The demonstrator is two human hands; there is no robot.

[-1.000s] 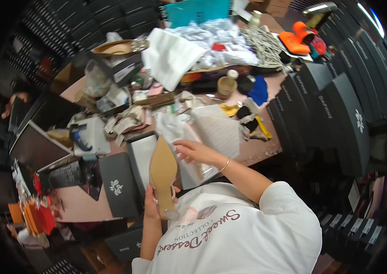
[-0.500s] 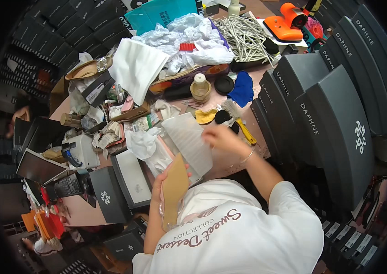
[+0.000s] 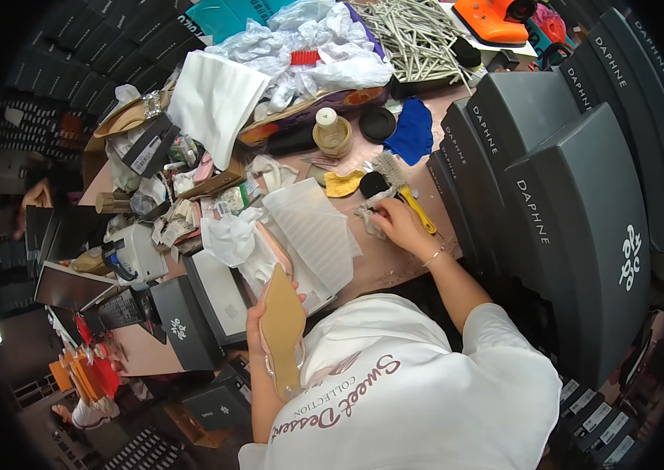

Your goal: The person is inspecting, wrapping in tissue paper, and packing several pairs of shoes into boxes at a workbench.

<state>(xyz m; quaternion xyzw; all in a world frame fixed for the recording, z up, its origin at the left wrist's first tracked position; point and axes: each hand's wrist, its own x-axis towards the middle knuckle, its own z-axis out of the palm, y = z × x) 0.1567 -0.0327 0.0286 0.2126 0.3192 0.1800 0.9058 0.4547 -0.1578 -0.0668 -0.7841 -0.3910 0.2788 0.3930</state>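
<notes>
Holds a shoe (image 3: 282, 317) in the left hand (image 3: 254, 319), wrapped firmly around it with fingertips showing past the right edge. Shows the flat tan sole upward, with the pointed toe away from the body and the heel end close to the white shirt (image 3: 418, 384). Wears a bracelet (image 3: 432, 256) at the right wrist and reaches out over the pink worktop (image 3: 379, 270) with the right hand (image 3: 402, 225), bent at the fingers and touching a crumpled whitish rag (image 3: 369, 221). Cannot tell whether pinching the rag or only resting on it.

Has a yellow-handled brush (image 3: 418, 211) just beside the right hand, and a round black pad (image 3: 374, 186) and a yellow cloth (image 3: 343, 184) near the rag. Has a blue cloth (image 3: 410, 133), a black lid (image 3: 377, 124) and a white-capped jar (image 3: 332, 135) farther off, below a tray heaped with crumpled tissue (image 3: 269, 43) and topped with a red brush (image 3: 304, 57).

Has a ribbed white sheet (image 3: 310, 231) lying beyond the shoe, with white paper (image 3: 229, 237) bunched to the left of it. Has a white-lined box (image 3: 221, 294) left of the shoe and a dark grey box (image 3: 183, 321) beside that. Faces tall dark shoe boxes (image 3: 575, 251) on the right, well apart from the shoe.
</notes>
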